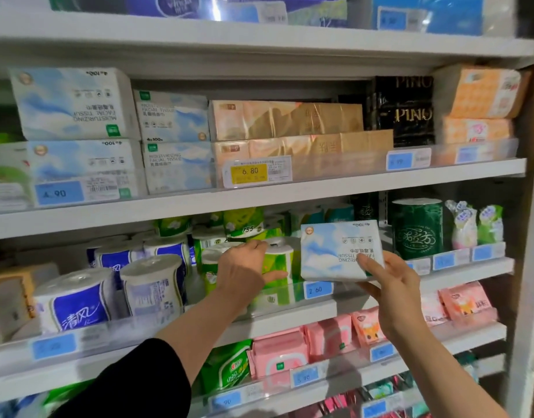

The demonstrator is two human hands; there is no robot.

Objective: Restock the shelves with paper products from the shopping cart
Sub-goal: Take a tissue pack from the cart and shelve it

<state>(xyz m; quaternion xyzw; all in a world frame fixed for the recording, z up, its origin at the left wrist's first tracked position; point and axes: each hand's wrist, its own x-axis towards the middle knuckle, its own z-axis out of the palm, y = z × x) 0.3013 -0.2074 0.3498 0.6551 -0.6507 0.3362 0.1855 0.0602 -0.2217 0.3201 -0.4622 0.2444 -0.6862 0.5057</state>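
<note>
My right hand [392, 285] grips a white and light-blue facial tissue pack [335, 251], upside down, in front of the middle shelf [314, 309]. My left hand [244, 270] reaches into that shelf and holds a green and white toilet paper roll [279, 260], fingers over its top and thumb along its front. Matching blue tissue packs [75, 104] are stacked on the shelf above at the left.
Blue-labelled toilet rolls [75, 303] stand at the left of the middle shelf, a dark green roll [416, 227] at the right. Orange packs [286, 119] and black packs [404, 113] fill the upper shelf. Pink packs [335, 336] lie on the shelf below. Price tags line the clear shelf fronts.
</note>
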